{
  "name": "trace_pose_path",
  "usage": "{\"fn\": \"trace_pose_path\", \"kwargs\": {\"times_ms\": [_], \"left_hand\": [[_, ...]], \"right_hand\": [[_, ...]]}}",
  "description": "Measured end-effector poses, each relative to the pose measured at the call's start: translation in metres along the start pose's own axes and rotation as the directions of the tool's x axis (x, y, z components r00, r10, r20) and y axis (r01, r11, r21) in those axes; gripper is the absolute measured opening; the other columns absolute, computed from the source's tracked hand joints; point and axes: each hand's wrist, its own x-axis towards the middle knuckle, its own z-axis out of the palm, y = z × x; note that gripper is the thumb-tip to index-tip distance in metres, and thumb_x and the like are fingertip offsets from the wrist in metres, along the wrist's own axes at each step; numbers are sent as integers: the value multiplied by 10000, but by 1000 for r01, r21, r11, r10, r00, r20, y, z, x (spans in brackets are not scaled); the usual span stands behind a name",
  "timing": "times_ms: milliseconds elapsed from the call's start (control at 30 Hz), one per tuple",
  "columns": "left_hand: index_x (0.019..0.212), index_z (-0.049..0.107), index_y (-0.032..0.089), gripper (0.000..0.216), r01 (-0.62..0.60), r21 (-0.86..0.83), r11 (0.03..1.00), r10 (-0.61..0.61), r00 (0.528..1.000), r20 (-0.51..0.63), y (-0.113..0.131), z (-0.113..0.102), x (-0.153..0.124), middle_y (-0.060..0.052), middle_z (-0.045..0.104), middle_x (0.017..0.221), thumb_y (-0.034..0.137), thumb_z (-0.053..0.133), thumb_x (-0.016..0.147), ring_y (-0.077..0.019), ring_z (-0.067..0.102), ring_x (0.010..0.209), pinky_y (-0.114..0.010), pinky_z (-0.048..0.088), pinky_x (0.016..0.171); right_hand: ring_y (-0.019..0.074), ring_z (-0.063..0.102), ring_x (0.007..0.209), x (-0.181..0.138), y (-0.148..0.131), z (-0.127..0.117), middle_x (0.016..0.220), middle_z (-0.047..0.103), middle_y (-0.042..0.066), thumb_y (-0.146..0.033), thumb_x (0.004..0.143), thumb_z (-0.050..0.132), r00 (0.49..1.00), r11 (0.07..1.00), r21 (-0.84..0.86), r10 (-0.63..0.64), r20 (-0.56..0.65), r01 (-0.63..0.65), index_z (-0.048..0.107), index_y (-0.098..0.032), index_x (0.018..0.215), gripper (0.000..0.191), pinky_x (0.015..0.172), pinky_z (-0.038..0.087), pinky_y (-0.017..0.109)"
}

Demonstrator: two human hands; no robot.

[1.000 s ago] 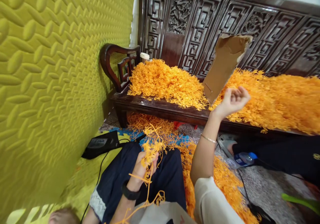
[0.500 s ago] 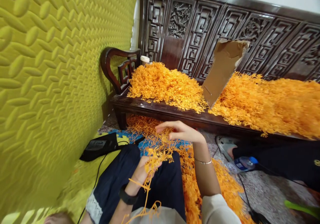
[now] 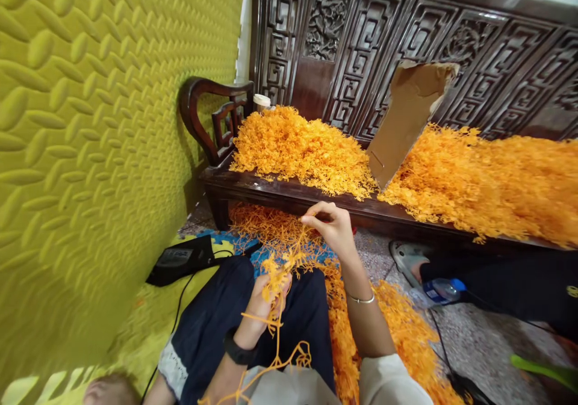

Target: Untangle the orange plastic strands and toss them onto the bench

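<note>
My left hand (image 3: 266, 301), with a black band at the wrist, is closed round a bunch of orange plastic pieces (image 3: 274, 272) above my lap. Thin branching orange stems (image 3: 276, 366) trail from its lower side across my lap. Farther forward, my right hand (image 3: 332, 227) pinches the end of an orange strand (image 3: 304, 231) between thumb and fingers; the strand seems to run down to the bunch. Behind it on the floor lies a heap of orange stems (image 3: 253, 221). What exactly sits between the right fingertips is too small to make out.
A dark carved wooden bench (image 3: 289, 189) bears orange piles (image 3: 298, 146) either side of a cardboard piece (image 3: 395, 119). More orange pieces (image 3: 345, 333) lie right of my legs. Nearby are a black device (image 3: 180, 262), a bottle (image 3: 442, 290), another person's leg (image 3: 497, 278) and a yellow mat wall (image 3: 112, 122).
My right hand has gone from spread fingers to a pinch on an orange strand, slightly farther up. My left hand keeps its bunch, shifted a little right.
</note>
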Motion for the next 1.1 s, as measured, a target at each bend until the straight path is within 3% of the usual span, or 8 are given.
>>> {"fn": "trace_pose_path", "kwargs": {"times_ms": [167,367,433,533,633,700,867,1100], "left_hand": [[458,388,180,500,-20,-130,991,26,999,46,5,14,-1,101,257,330,528,741,529,-13,206,243,-175,144,281],[466,417,184,476,20,-118,993,-7,994,111,5,17,-5,88,279,348,515,753,529,-19,233,238,-187,177,269],[429,395,184,519,46,-108,993,-32,991,128,-2,13,-9,84,264,322,547,762,477,-24,221,221,-192,157,253],[404,382,179,530,67,-96,993,-56,992,111,-12,1,-15,81,245,298,543,757,493,-21,197,212,-192,124,251],[420,395,170,509,49,-96,994,-43,997,64,-13,-9,-15,80,256,310,520,732,572,-17,217,229,-184,147,276],[424,385,169,514,27,-98,995,-23,999,40,-8,-12,-12,84,252,314,519,723,591,-16,226,240,-179,163,287],[490,398,166,468,-11,-96,995,12,1000,15,0,-13,-9,96,296,369,486,713,622,-10,232,281,-163,189,308],[481,413,169,448,-59,-30,998,56,995,-88,-5,-22,-4,90,299,346,477,698,640,-25,263,273,-185,180,322]], "right_hand": [[91,446,526,-9,6,11,595,581,-23,-292,652,737,939,985,165,100,-330,-47,642,-174,628,154,526,349,236],[97,486,547,-11,9,7,611,581,-16,-291,659,730,908,968,247,134,-397,-35,633,-158,653,165,541,379,233],[107,501,569,-3,13,-10,629,574,-11,-316,686,703,827,980,191,62,-559,56,620,-152,681,184,577,408,249],[119,510,619,23,20,-52,657,523,-15,-371,712,660,565,976,20,-110,-818,219,561,-154,691,239,651,439,284],[138,524,705,57,28,-91,758,517,8,-396,728,646,453,966,-137,-225,-863,219,549,-169,735,247,731,444,319],[150,540,747,81,38,-102,852,540,35,-408,755,615,486,959,-229,-282,-827,167,577,-167,825,253,757,449,340],[215,473,1110,106,68,-87,1222,507,111,-333,634,728,902,977,-202,-30,-430,-64,559,-182,1110,527,951,375,411],[171,603,792,12,44,-12,823,659,70,-389,803,572,989,990,72,110,102,-117,678,-148,790,264,779,470,338]]}}
